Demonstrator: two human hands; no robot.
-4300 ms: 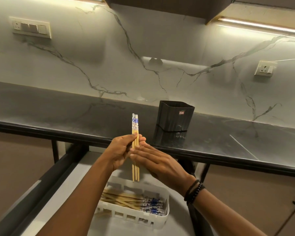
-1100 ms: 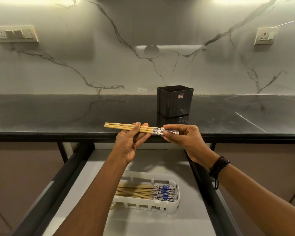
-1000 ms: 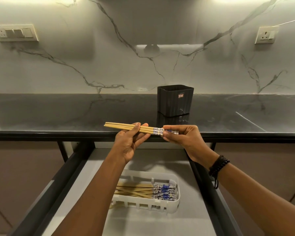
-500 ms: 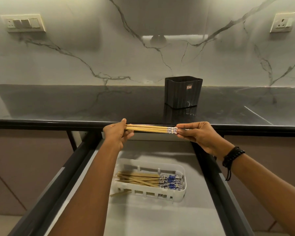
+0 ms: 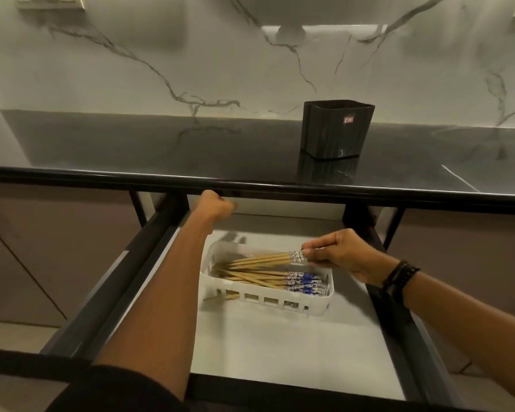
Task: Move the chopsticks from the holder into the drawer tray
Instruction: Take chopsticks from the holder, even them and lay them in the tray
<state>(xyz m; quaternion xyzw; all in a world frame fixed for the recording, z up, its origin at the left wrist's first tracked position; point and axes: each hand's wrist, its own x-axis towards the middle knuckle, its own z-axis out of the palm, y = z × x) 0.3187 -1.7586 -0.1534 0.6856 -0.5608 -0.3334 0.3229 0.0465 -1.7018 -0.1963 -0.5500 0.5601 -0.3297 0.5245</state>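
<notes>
My right hand [image 5: 338,255] pinches the blue-patterned ends of a few wooden chopsticks [image 5: 262,259]. Their thin tips slant down into the left end of the white slotted tray [image 5: 268,301] in the open drawer. Several more chopsticks [image 5: 268,278] lie flat in that tray, blue ends to the right. My left hand [image 5: 216,205] is curled into a fist under the counter edge, above the drawer's back left corner, and holds nothing. The black holder [image 5: 336,129] stands on the dark countertop behind; its inside is hidden.
The drawer has a pale floor [image 5: 280,346] and black side rails [image 5: 101,295]. The black counter edge [image 5: 250,181] overhangs the drawer's back. A marble backsplash rises behind the counter. Brown cabinet fronts flank the drawer.
My left hand has let go of the chopsticks and drawn back into a fist. My right hand has carried them down from counter height into the tray. The view has tilted downward.
</notes>
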